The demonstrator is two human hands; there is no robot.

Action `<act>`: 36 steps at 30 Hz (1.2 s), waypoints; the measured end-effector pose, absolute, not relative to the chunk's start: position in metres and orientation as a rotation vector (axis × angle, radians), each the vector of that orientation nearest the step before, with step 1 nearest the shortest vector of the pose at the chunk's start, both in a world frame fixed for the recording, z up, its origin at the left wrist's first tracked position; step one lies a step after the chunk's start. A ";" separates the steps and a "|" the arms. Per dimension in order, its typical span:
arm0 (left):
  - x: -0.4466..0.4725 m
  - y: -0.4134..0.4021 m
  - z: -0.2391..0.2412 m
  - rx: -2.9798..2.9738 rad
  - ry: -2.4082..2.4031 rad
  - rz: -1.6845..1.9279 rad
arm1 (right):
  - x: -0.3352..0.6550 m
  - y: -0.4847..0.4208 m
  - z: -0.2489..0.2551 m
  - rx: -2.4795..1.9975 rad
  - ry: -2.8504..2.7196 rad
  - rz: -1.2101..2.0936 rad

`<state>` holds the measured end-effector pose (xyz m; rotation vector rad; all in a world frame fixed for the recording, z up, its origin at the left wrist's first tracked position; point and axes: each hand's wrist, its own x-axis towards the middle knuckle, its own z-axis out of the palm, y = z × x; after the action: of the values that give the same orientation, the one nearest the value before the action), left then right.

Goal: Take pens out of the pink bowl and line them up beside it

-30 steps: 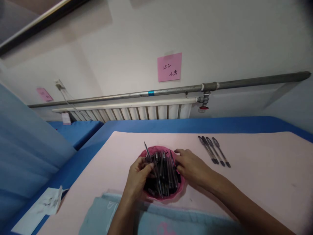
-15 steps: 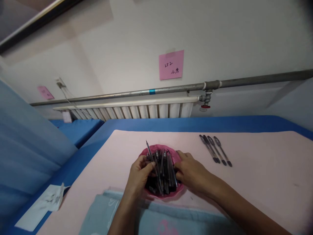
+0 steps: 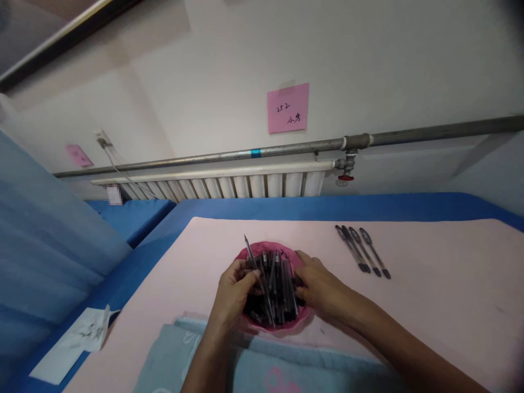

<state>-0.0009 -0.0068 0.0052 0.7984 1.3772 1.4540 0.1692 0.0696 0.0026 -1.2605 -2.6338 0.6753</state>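
Observation:
In my left hand (image 3: 237,284), thumb and fingers pinch a slim clear-barrelled pen (image 3: 249,249). Its bare tip points up and away, and its lower end lies over the pile. A round pink basket (image 3: 302,319) stands below both hands, filled with dark pen parts and clear barrels (image 3: 277,286). At the basket's right rim is my right hand (image 3: 317,281), its curled fingers reaching inside. Whatever those fingers grip is hidden among the pen parts. Several capped black pens (image 3: 371,251) lie side by side to the right.
A pale pink sheet (image 3: 434,305) covers the blue table (image 3: 319,206). Folded teal cloth (image 3: 254,368) lies at the near edge. White paper (image 3: 61,349) rests at the left beside a blue curtain (image 3: 45,245). Behind stand a radiator (image 3: 241,185) and a pipe with a red valve (image 3: 346,178).
My right hand's fingers have shifted slightly at the basket's right side. The left hand keeps the pen in the same place. The view has moved a little.

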 end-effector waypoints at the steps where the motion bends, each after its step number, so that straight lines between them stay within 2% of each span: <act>1: -0.001 -0.007 0.006 0.795 1.379 1.453 | 0.170 0.071 0.001 -1.238 -2.617 0.675; 12: -0.001 -0.006 0.006 0.772 1.364 1.474 | 0.178 0.078 0.004 -1.109 -2.663 0.552; 26: 0.001 -0.006 0.005 0.774 1.381 1.462 | 0.159 0.061 0.005 -1.392 -2.714 0.250; 36: 0.001 -0.006 0.004 0.756 1.359 1.467 | 0.156 0.058 0.008 -1.433 -2.750 0.260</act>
<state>0.0007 -0.0056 0.0038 0.7558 1.3590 1.4674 0.1559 0.0578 0.0085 -1.4329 -2.7497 0.2599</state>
